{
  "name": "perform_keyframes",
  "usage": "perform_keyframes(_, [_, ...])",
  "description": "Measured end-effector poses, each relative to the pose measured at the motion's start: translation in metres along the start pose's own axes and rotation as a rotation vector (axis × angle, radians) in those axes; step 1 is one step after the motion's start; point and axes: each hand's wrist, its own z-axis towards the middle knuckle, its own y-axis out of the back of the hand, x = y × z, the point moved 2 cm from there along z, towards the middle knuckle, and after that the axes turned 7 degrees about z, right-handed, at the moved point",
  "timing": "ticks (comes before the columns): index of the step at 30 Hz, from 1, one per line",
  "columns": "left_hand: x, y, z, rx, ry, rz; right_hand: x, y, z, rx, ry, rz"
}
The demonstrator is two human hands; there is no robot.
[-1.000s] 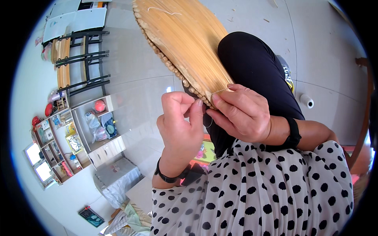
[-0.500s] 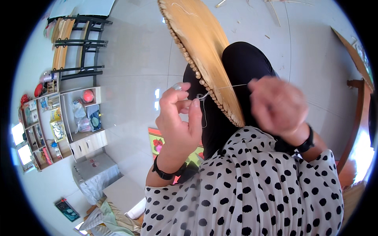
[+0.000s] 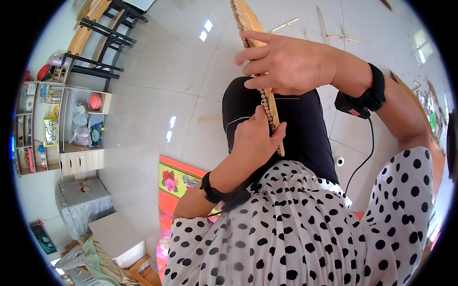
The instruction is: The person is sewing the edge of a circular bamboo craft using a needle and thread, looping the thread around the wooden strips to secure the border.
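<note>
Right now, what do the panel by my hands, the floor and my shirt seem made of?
Panel: probably plant stalks, perhaps reed, seemingly matte; it's tan, and rounded ends line one edge. Floor: likely glazed tile, glossy; pale, with straight seams and bright reflections. Shirt: thin, soft fabric, gathered in folds; I can't tell the fibre.

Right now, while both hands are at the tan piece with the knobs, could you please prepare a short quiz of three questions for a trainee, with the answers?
1. True or false: the right hand is nearer the top of the picture than the left hand.
2. The edge of the tan piece beside the left hand is: A. smooth; B. fringed; C. knobbly.
3. Fill the gap: in the picture, the small white roll is to the ____ of the black trousers.

Key: 1. True. 2. C. 3. Right.
</note>
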Motion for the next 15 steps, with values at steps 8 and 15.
perform_keyframes(8, [0.012, 0.026, 0.040, -0.049, 0.017, 0.188, -0.040, 0.002, 0.000, 0.009, -0.116, -0.157])
perform_keyframes(15, [0.045, 0.083, 0.084, -0.197, 0.006, 0.452, -0.082, 0.003, 0.009, -0.050, -0.387, -0.211])
